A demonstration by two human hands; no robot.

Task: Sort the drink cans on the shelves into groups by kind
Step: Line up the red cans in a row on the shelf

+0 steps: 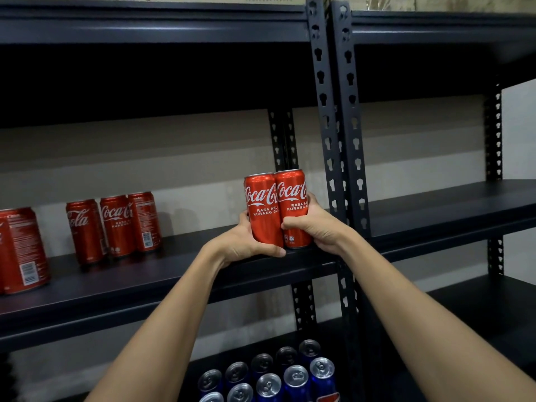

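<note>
- At the middle shelf point(179, 274), right end: two red cola cans point(277, 207) upright, touching.
- Left hand point(246, 242) grips the left can; right hand point(316, 227) grips the right can.
- Blue cans point(278, 378) grouped on the shelf below.

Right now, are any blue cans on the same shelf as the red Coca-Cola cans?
No: the blue silver-topped cans stand one shelf below the dark metal shelf holding the red Coca-Cola cans.
</note>
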